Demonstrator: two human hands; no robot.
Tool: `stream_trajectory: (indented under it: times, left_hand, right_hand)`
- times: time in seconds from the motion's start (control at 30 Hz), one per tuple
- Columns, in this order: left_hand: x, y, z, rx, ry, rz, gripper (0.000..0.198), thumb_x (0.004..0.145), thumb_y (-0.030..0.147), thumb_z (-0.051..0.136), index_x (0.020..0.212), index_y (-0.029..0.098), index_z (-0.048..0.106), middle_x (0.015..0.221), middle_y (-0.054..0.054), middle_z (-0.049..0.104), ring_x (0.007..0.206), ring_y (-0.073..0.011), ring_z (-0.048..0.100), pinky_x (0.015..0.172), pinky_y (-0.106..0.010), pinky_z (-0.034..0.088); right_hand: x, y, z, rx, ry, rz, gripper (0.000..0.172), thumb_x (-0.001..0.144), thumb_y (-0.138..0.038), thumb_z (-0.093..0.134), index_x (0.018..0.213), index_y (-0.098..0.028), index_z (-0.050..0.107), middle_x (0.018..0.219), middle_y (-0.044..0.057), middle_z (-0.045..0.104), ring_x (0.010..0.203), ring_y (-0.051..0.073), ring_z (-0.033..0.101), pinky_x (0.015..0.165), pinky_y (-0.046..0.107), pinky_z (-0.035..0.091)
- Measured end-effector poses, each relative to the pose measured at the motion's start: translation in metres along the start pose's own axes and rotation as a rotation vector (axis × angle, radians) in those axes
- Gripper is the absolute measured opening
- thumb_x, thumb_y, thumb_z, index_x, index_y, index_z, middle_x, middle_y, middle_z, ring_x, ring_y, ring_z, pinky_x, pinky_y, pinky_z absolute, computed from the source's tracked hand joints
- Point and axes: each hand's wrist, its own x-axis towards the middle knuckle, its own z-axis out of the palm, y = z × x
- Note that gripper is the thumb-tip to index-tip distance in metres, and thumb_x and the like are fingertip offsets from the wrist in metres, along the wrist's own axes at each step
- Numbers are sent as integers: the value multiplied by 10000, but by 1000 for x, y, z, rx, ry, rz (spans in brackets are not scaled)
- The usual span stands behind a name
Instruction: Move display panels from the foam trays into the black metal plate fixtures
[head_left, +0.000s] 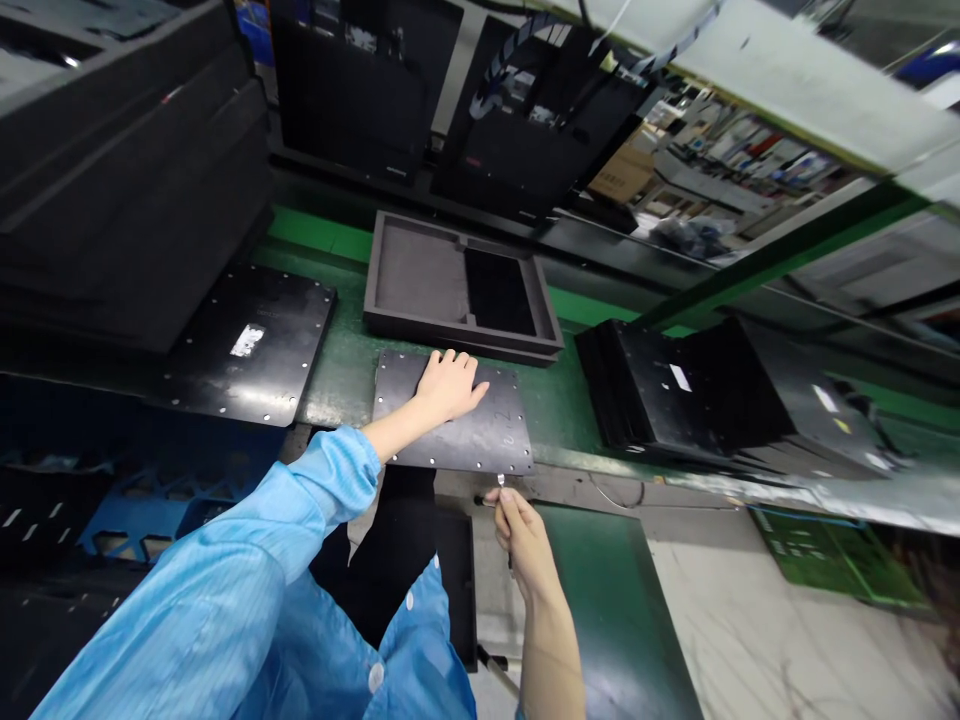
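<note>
A flat black plate with small holes along its edges lies on the green bench, its front edge at the bench's edge. My left hand rests palm down on the plate's upper middle, fingers stretched out. Just below the plate's front right edge, my right hand is closed around a slim tool with a shiny metal tip. That tip points up at the plate's edge; whether it touches, I cannot tell. My fingers hide most of the tool, so its kind is unclear.
Behind the plate sits a grey foam tray with a black panel inside. Another black plate lies left, beside tall dark foam blocks. Stacked black plates stand right. A green surface is lower right.
</note>
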Motion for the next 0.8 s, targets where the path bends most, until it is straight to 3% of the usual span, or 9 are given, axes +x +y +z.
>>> stream_trajectory:
  times: [0.2, 0.43, 0.67, 0.73, 0.8]
  left_hand:
    - [1, 0, 4, -3, 4, 5, 551, 1122, 523, 450, 1358, 86, 689, 1321, -199, 732, 1229, -360, 618, 1069, -501, 430]
    - [0, 2, 4, -2, 18, 1, 555, 1121, 518, 444, 1351, 77, 691, 1316, -198, 737, 1209, -363, 617, 1050, -513, 438]
    - [0, 3, 2, -8, 7, -1, 564, 1119, 508, 459, 1360, 50, 683, 1318, -190, 735, 1222, -366, 610, 1070, -521, 436]
    - [0, 3, 2, -13, 1, -1, 569, 1122, 502, 448, 1369, 43, 676, 1331, -199, 730, 1230, -368, 609, 1073, -522, 437]
    - [0, 2, 0, -18, -8, -2, 566, 1122, 502, 442, 1367, 48, 677, 1336, -205, 730, 1237, -367, 612, 1075, -517, 438]
  right_hand:
    - [-6, -8, 17, -93, 159, -59, 610, 905, -812, 727, 1029, -215, 700, 642, -86, 328, 534, 97, 236, 491, 252, 164]
    - [13, -24, 17, 166, -112, 116, 558, 904, -764, 770, 991, -222, 670, 608, -127, 212, 549, 90, 79, 463, 230, 87]
    - [21, -39, -7, -175, -124, 76, 671, 892, -836, 723, 1006, -174, 729, 598, -118, 248, 538, 80, 119, 499, 251, 102]
    - [20, -48, -9, -293, -115, 21, 671, 902, -842, 694, 945, -174, 742, 578, -94, 305, 532, 93, 197, 515, 254, 151]
    - [18, -55, -6, -432, -64, -80, 676, 910, -849, 659, 886, -181, 764, 580, -39, 446, 551, 130, 358, 543, 267, 263]
